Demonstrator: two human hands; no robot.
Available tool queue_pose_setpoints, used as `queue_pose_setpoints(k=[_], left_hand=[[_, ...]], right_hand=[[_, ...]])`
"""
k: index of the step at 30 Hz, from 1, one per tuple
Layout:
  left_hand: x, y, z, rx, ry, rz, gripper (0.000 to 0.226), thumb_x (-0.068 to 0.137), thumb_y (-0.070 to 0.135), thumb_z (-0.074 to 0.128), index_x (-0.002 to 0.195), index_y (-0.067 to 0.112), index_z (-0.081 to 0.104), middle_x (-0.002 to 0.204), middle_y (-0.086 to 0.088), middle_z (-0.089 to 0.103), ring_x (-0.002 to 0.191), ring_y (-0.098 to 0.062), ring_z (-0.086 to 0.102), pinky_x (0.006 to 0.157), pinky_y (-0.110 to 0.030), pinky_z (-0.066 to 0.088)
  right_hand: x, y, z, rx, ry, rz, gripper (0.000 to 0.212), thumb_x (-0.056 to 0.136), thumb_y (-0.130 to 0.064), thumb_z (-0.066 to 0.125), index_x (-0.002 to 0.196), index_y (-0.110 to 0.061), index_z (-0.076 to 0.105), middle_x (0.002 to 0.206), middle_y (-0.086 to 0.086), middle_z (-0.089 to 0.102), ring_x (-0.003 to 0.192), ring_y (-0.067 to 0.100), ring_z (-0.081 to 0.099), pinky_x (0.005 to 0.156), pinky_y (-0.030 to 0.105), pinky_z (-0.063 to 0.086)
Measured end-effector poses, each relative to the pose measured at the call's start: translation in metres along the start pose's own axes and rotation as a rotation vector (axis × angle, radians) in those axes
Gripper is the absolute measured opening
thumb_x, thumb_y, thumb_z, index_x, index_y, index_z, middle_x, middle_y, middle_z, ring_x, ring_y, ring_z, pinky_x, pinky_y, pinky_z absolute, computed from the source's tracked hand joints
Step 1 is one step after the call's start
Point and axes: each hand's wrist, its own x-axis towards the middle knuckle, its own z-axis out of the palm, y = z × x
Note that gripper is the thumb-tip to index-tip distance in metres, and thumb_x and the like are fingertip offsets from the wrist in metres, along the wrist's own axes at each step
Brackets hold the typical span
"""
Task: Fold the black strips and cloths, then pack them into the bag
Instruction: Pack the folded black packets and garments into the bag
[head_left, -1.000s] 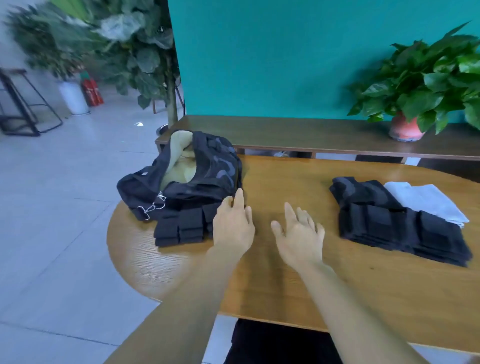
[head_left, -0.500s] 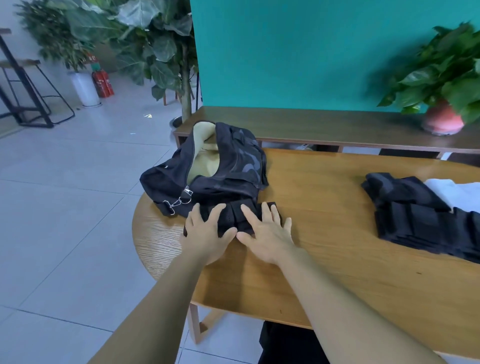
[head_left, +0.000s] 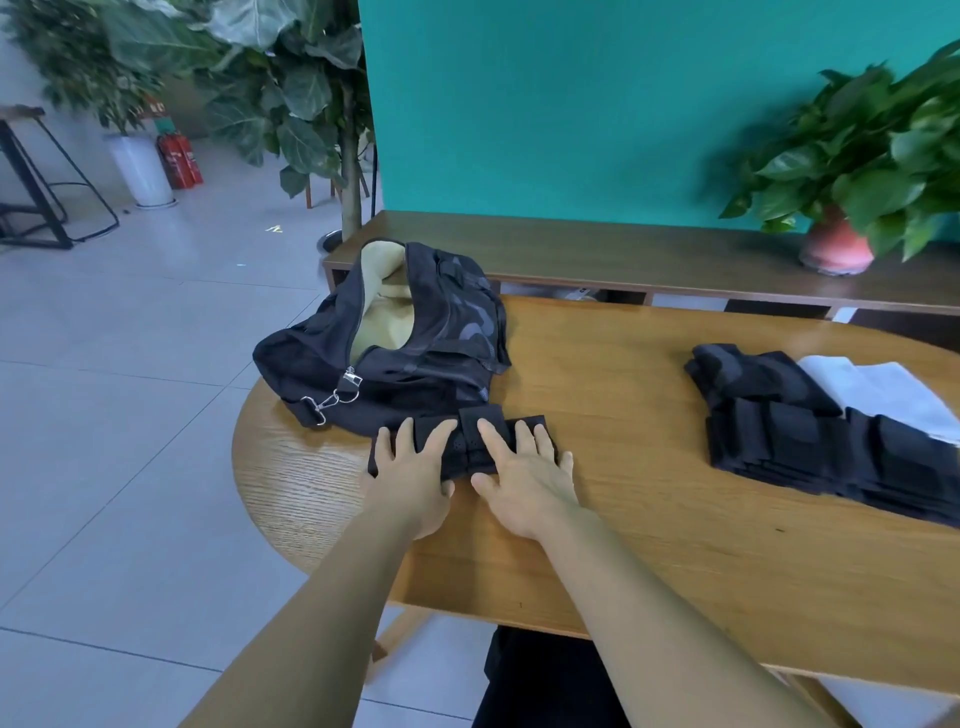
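A black camouflage bag (head_left: 415, 353) lies open at the table's left end, its pale yellow lining showing. Right in front of it rests a small stack of folded black strips (head_left: 467, 447). My left hand (head_left: 410, 473) lies flat on the stack's left half, and my right hand (head_left: 524, 473) on its right half, fingers spread, both pressing down on it rather than gripping it. A larger pile of black strips and cloths (head_left: 810, 436) sits at the right side of the table, with a white cloth (head_left: 883, 389) behind it.
The wooden table (head_left: 623, 467) has a rounded left edge with tiled floor beyond. A low wooden shelf (head_left: 623, 254) runs behind it along the teal wall, bearing a potted plant (head_left: 852, 171). A large leafy plant (head_left: 291, 104) stands at the back left.
My right hand moved left from the bare table onto the stack beside the left hand. The left hand slid down the stack. The camera turned left, so the right pile shifted towards the frame's edge.
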Motion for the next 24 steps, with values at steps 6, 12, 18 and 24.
queue_pose_setpoints(k=[6,12,18,24], left_hand=[[-0.010,0.032,0.011,0.013,-0.027,0.046,0.067,0.099,0.027,0.045,0.148,0.049,0.004,0.162,-0.001,-0.008,0.147,-0.032,-0.013,0.112,-0.058,0.017],[-0.022,0.065,0.026,0.037,-0.056,0.115,0.069,0.099,0.022,0.043,0.148,0.049,0.003,0.162,-0.002,-0.006,0.147,-0.033,-0.014,0.113,-0.059,0.017],[-0.034,0.108,0.039,0.042,-0.098,0.174,0.071,0.099,0.017,0.044,0.148,0.049,0.002,0.162,-0.003,-0.008,0.147,-0.033,-0.015,0.113,-0.058,0.018],[-0.047,0.153,0.051,0.055,-0.138,0.229,0.074,0.099,0.014,0.044,0.148,0.049,0.002,0.162,-0.002,-0.008,0.147,-0.031,-0.015,0.114,-0.059,0.017]], right_hand=[[-0.018,0.029,-0.001,-0.003,0.024,0.061,0.063,0.101,-0.044,0.033,0.151,-0.043,-0.005,0.162,0.007,-0.006,0.147,0.027,-0.013,0.117,0.057,0.000],[-0.044,0.063,-0.003,0.004,0.059,0.122,0.064,0.101,-0.042,0.032,0.151,-0.042,-0.007,0.161,0.007,-0.006,0.147,0.027,-0.014,0.117,0.056,0.001],[-0.070,0.101,-0.008,0.035,0.102,0.191,0.063,0.102,-0.041,0.033,0.151,-0.041,-0.006,0.161,0.007,-0.005,0.147,0.027,-0.014,0.117,0.055,0.002],[-0.095,0.142,-0.015,0.052,0.153,0.251,0.061,0.102,-0.039,0.032,0.152,-0.041,-0.005,0.161,0.007,-0.004,0.147,0.027,-0.013,0.117,0.055,0.004]])
